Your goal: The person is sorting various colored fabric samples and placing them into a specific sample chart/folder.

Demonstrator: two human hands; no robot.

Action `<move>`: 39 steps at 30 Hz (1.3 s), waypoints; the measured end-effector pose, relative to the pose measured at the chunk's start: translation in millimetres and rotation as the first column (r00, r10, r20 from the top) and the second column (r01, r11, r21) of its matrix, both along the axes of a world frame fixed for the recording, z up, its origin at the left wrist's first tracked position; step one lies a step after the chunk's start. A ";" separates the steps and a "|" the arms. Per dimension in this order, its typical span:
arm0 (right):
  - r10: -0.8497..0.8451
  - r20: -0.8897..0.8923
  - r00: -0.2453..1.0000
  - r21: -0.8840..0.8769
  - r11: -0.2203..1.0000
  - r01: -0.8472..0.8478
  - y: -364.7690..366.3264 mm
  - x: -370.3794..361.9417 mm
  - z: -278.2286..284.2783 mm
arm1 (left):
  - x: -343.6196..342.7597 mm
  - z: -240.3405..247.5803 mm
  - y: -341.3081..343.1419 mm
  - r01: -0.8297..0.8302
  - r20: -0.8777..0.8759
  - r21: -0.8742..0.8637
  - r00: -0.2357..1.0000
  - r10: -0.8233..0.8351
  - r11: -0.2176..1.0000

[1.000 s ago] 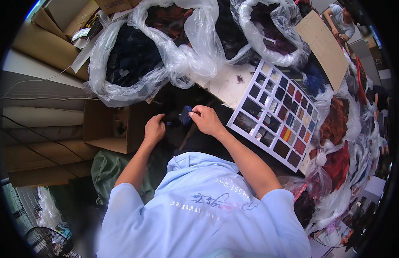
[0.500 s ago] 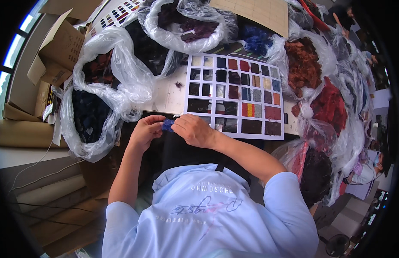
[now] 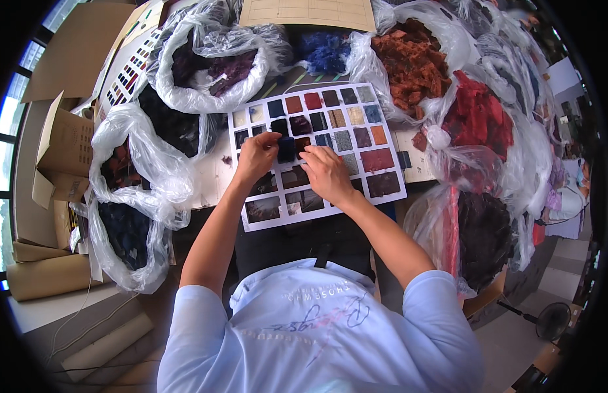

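The left hand [image 3: 257,157] and right hand [image 3: 325,173] cover part of the swatch card [image 3: 317,154] — the dark tuft [image 3: 286,149] between them stays half-hidden.

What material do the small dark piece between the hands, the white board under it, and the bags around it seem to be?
Dark swatch: seems fuzzy fibre or fur-like fabric, matte and tufted. Sample board: likely stiff white card, flat with a printed-looking grid. Bags: thin clear plastic film, glossy and crinkled. Both the left hand and right hand touch the swatch.
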State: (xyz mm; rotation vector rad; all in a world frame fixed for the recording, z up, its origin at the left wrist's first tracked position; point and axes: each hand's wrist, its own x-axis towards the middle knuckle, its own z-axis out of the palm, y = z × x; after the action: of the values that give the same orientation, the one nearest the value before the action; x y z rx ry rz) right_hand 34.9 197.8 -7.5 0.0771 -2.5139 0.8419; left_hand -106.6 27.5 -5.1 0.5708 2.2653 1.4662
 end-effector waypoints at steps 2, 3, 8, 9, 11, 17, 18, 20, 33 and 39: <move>0.057 0.000 0.998 0.046 0.997 -0.057 0.6 -4.2 -6.3 | -0.3 1.7 1.9 0.038 -0.176 -0.103 0.983 -0.056 0.994; 0.080 0.036 0.996 0.037 0.996 -0.081 0.1 -6.1 -9.1 | -0.2 6.9 2.7 0.041 -0.115 -0.151 0.992 -0.059 0.988; 0.129 0.083 0.988 0.118 0.983 -0.139 -3.1 -12.6 -2.7 | 7.0 5.4 -0.9 0.050 -0.323 -0.228 0.938 -0.124 0.972; 0.129 0.132 0.983 0.145 0.978 -0.147 -3.4 -12.8 -0.2 | 8.7 5.9 -1.0 0.051 -0.320 -0.234 0.939 -0.126 0.971; 0.116 0.214 0.970 0.173 0.973 -0.155 -4.2 -13.7 5.1 | 11.5 9.3 1.0 0.067 -0.547 -0.345 0.796 -0.258 0.936; 0.065 0.346 0.936 0.197 0.970 -0.140 -5.0 -25.3 16.8 | 23.0 16.4 10.9 0.159 -0.596 -0.494 0.654 -0.466 0.855; 0.059 0.334 0.941 0.182 0.975 -0.126 -4.7 -26.1 17.6 | 24.0 19.4 11.7 0.167 -0.591 -0.496 0.654 -0.472 0.852; 0.068 0.348 0.935 0.209 0.967 -0.149 -6.6 -26.4 17.9 | 21.8 21.6 8.6 0.187 -0.569 -0.528 0.647 -0.508 0.829; -0.224 0.024 0.974 -0.326 0.919 0.220 89.2 44.5 15.4 | 32.4 53.8 8.2 0.187 -0.520 -0.492 0.720 -0.459 0.850; -0.903 -0.055 0.426 -0.164 0.429 0.888 312.2 123.1 42.4 | 86.5 60.3 14.9 0.070 -0.354 -0.342 0.914 -0.198 0.937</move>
State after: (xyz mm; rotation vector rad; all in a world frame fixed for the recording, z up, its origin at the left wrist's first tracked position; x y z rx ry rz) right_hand 158.0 510.0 35.0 -1.1417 -1.8864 0.4472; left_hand -20.1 42.4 55.2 0.9570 2.6255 0.9446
